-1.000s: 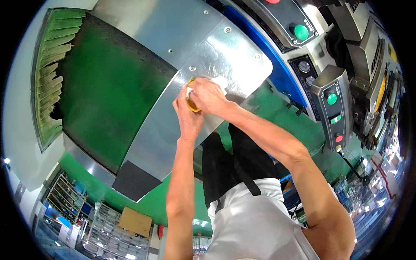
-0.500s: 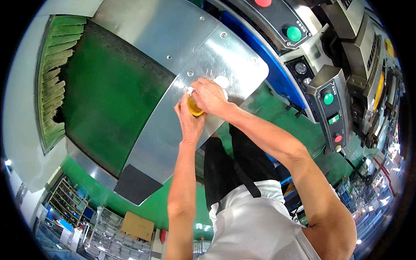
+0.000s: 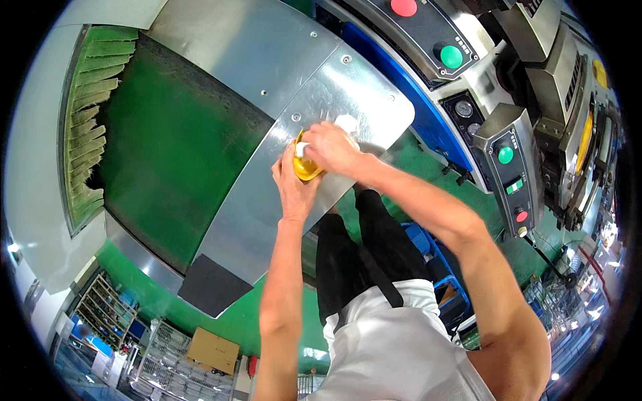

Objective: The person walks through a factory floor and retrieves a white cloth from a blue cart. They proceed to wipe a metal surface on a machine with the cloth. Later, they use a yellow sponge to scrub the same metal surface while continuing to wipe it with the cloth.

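A small, glossy yellow rounded piece, hollow like a cup, is tilted just above the near edge of the steel tabletop. My left hand is closed round its left and lower side. My right hand is bent over its upper part, pinching a small white wad against it. Fingers of both hands hide much of the yellow piece. Another white piece lies on the steel just beyond my right hand.
A green conveyor belt runs at left beneath a frayed green strip curtain. Control boxes with a green button and a second green button stand at right. A blue crate is by my legs; a cardboard box sits behind.
The white wad now shows more over the yellow piece, whose inside faces more into view. My right hand has shifted slightly right, and the left keeps its hold.
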### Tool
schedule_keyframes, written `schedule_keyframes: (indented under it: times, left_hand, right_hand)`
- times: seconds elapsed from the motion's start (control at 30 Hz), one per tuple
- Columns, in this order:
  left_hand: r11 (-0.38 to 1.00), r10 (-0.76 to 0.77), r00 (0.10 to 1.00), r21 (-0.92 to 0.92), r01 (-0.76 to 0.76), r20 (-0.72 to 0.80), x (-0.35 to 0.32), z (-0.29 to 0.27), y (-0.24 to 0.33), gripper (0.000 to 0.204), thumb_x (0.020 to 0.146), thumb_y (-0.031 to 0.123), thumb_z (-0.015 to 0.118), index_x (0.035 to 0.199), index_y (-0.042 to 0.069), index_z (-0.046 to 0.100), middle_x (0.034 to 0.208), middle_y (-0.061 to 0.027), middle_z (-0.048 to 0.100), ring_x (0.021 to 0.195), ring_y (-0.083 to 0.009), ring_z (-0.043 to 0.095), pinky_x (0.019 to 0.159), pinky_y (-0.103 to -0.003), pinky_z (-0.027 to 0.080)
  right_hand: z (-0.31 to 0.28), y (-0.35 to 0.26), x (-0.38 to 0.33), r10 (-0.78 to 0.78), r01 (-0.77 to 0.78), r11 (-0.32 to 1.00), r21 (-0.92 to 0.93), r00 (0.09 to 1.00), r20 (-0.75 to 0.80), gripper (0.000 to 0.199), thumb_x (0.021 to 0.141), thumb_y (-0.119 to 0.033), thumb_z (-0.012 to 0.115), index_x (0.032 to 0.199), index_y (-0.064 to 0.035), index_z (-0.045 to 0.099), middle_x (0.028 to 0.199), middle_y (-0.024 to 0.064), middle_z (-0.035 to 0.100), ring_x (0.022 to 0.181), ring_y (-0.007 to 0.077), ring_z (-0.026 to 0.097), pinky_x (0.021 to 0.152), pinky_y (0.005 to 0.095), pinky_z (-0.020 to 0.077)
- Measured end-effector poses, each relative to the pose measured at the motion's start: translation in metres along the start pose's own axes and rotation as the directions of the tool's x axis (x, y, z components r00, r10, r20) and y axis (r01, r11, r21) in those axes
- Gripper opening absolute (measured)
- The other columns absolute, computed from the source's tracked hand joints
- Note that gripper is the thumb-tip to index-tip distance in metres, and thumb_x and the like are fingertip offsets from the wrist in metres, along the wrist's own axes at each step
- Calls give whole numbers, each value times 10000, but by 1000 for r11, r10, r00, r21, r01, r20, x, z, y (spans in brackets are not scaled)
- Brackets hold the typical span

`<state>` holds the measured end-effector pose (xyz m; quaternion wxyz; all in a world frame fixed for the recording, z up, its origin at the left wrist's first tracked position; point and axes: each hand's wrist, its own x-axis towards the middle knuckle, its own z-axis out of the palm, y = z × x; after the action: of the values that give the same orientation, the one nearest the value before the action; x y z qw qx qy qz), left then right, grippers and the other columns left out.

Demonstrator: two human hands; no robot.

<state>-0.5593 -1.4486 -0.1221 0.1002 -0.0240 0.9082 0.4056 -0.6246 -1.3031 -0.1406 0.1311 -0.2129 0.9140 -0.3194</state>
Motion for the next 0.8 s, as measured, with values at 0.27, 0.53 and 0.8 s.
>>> schedule_keyframes:
  times: [0.27,0.53,0.8]
  left_hand:
    - [1000,23,999,20,-24,40,4,-8,-1,894,722,63,867,1491,52,410,1413,-117,534,1285,-347,430,1104,-441,399]
    - [998,-44,999,-38,44,12,-11,-11,0,932,745,222,893,1493,49,365,1428,-163,482,1287,-370,422,1120,-470,362]
    - [1000,-5,994,-30,2,-109,-16,8,-13,785,790,127,833,1444,28,411,1369,-203,515,1273,-391,453,1089,-462,390]
  right_hand:
    - [-7,11,28,-430,357,902,243,796,427,147,776,-182,703,753,-41,670,799,98,695,884,329,649,758,429,506]
    - [-6,7,8,117,-110,988,104,991,-64,176,874,-192,658,949,-33,669,963,164,679,961,338,642,900,433,502]
    - [33,-44,3,266,-279,960,-5,923,-279,117,803,-177,656,842,-68,672,850,113,699,885,293,637,817,403,469]
